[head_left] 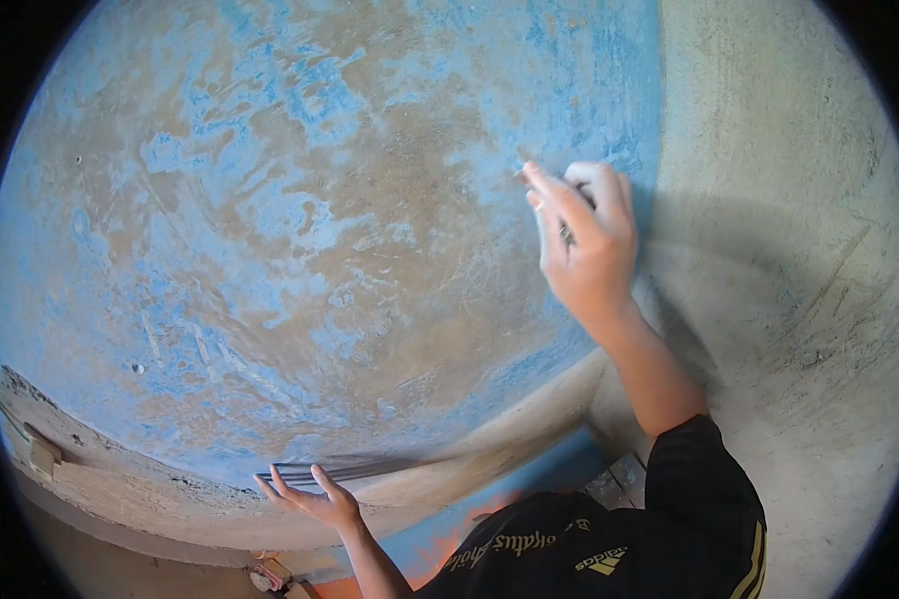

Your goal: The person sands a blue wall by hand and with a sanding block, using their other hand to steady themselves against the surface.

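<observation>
A wall (400, 190) with patchy, worn blue paint and bare brownish plaster fills most of the head view. My right hand (591, 225) is raised at its right part, the fingers whitened and pinched together close to the surface. A small thin tip pokes out past the fingertips, and a bit of something shiny shows between the fingers; I cannot tell what the thing is. Low down, my left hand (320, 501) has its fingers spread and holds nothing. Its fingertips are at the wall's lower edge, where dark streaks like finger shadows stretch to the right.
A pale, rough wall (769, 250) meets the blue one at a corner on the right. A ledge (170, 509) runs along the bottom, with a small block (43, 451) at its left end. Reddish items (270, 573) lie below.
</observation>
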Motion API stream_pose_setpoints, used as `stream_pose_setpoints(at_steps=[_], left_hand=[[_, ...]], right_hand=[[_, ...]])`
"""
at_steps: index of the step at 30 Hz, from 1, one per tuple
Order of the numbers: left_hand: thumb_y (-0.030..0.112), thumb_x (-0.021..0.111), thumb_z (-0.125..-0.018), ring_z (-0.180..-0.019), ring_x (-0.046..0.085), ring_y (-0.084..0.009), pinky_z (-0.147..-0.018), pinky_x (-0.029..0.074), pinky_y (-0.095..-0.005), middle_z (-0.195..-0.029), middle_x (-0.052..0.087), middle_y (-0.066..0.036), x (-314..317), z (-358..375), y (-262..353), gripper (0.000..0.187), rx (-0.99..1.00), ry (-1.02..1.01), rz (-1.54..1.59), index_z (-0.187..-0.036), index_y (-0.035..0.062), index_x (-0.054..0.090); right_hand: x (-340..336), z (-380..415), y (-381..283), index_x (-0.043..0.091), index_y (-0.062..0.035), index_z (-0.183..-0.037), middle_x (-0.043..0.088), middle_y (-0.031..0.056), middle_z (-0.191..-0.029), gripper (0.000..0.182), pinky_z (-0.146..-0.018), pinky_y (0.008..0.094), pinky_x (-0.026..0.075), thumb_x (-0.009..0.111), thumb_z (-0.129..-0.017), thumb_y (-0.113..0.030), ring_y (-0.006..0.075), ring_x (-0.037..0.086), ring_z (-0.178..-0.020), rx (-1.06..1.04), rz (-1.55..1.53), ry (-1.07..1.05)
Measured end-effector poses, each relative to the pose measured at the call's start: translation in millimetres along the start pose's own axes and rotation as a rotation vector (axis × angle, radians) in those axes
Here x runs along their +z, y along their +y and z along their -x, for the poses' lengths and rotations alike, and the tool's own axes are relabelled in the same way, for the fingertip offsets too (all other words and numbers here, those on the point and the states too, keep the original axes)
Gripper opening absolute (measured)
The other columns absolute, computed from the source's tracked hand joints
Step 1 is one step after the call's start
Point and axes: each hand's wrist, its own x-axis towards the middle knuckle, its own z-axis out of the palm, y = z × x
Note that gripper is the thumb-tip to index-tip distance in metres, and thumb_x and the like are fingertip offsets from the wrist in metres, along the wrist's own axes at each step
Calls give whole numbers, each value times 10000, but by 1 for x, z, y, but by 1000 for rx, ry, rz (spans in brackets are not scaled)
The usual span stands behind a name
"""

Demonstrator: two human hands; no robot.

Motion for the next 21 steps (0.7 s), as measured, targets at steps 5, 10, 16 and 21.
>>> stream_pose_setpoints(at_steps=[5, 10, 16, 21], left_hand=[[395, 629, -1038, -1587, 157, -428, -1257, 209, -630, -1703, 174, -225, -1, -1, 0, 692, -5, -8, -7, -1584, 53, 376], [364, 640, -1033, -1581, 172, -434, -1253, 209, -625, -1704, 171, -231, -2, 0, 0, 685, 21, -15, -18, -1584, 53, 377], [329, 632, -1034, -1578, 155, -467, -1224, 212, -663, -1708, 113, -253, -2, 4, -15, 677, 72, -44, 15, -1583, 48, 352], [444, 587, -1056, -1577, 151, -469, -1225, 204, -659, -1704, 126, -267, 3, 2, -26, 709, 125, -16, 66, -1587, 41, 345]], right_hand=[[-2, 2, 5, 795, -157, -1178, 574, 35, -951, 312, -665, 338, 457, 805, -873, -89, 232, 523, -847, 22, 34, 8], [3, 27, -24, 789, -144, -1182, 590, 47, -962, 330, -700, 337, 473, 820, -859, -88, 244, 541, -866, 13, -114, -73], [24, 115, -20, 735, -25, -1245, 586, 120, -1080, 362, -826, 387, 484, 779, -886, -39, 281, 556, -960, 335, -103, 93], [37, 180, -87, 682, 17, -1308, 544, 175, -1197, 429, -885, 397, 495, 760, -890, -44, 324, 553, -1035, 376, -128, 14]])
